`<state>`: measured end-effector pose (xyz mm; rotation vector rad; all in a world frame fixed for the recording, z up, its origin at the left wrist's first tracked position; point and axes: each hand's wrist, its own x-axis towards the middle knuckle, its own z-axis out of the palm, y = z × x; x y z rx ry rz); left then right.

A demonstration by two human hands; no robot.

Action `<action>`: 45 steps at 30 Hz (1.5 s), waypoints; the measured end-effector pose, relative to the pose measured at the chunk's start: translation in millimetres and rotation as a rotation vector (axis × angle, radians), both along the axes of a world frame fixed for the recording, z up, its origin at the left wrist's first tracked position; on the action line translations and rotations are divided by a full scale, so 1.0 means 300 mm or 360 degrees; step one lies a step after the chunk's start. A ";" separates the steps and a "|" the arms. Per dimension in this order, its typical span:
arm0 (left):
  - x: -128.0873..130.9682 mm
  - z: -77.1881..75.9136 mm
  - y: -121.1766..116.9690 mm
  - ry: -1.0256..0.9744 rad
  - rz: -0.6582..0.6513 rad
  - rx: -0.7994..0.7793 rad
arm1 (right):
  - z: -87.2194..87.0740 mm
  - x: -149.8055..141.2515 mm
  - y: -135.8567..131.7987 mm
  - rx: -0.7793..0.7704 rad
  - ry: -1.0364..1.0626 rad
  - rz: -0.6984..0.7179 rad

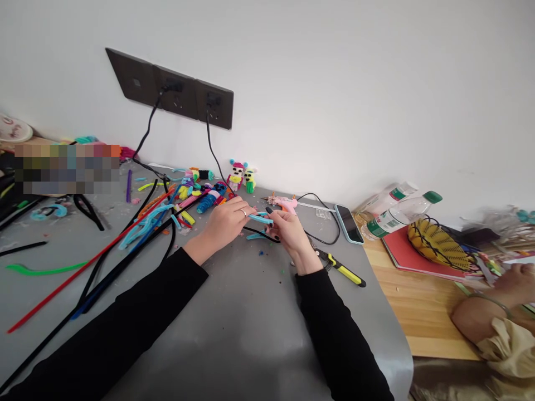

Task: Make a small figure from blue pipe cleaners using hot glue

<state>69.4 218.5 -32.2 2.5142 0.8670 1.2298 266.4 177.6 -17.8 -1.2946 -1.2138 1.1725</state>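
Between my two hands, above the grey mat, is a short light blue pipe cleaner (262,218). My left hand (229,221) is closed on one end of it, a ring on one finger. Thumb and fingers of my right hand (288,231) pinch its other end. Just below the fingers, another light blue piece (256,235) and a black strand are partly visible. To the left of my left hand lies a pile of cut pipe cleaners, with a long red one (96,253) and a light blue bundle (146,225). Pliers with yellow-and-black handles (345,271) rest beside my right wrist.
Small pipe cleaner figures (237,175) stand against the wall. A pink glue gun (284,203) and a phone (349,224) lie at the back right. Bottles (401,214) and a yellow basket (437,245) are further right, near another person's arm (480,312). Cords run from the wall sockets (175,92).
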 end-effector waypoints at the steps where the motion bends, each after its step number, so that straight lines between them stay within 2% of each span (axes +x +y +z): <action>1: -0.003 0.004 0.001 -0.0022 0.0016 -0.0110 | 0.001 -0.001 -0.001 0.0084 -0.0101 -0.0012; 5: -0.011 0.034 -0.006 -0.0133 0.0133 -0.0683 | 0.007 -0.012 -0.010 0.0421 -0.0495 -0.0019; 8: -0.010 0.052 -0.013 -0.0195 0.0091 -0.0960 | 0.007 -0.017 -0.017 0.0593 -0.0729 -0.0023; 18: -0.002 0.056 -0.012 -0.0395 -0.0035 -0.1324 | 0.007 -0.011 -0.031 0.0735 -0.0965 0.0104; 25: -0.005 0.055 -0.009 -0.0462 -0.0060 -0.1339 | 0.024 -0.019 -0.035 0.0795 -0.1019 0.0147; 30: -0.002 0.054 -0.011 -0.0490 -0.0067 -0.1388 | 0.024 -0.027 -0.037 0.0680 -0.0921 0.0143; 33: 0.002 0.054 -0.013 -0.0514 -0.0078 -0.1312 | 0.022 -0.031 -0.037 0.0555 -0.0756 0.0148; 36: 0.006 0.054 -0.022 -0.0433 0.0004 -0.1118 | 0.017 -0.039 -0.031 0.0394 -0.0510 0.0129; 40: 0.014 0.038 -0.038 -0.0163 0.0193 -0.0549 | 0.003 -0.048 -0.013 0.0174 -0.0252 0.0100; 43: 0.021 0.009 -0.040 -0.0037 0.0088 -0.0104 | -0.011 -0.044 -0.005 0.0015 -0.0164 0.0099; 45: 0.026 -0.008 -0.038 0.0052 -0.0021 0.0083 | -0.018 -0.037 -0.004 -0.0055 -0.0145 0.0094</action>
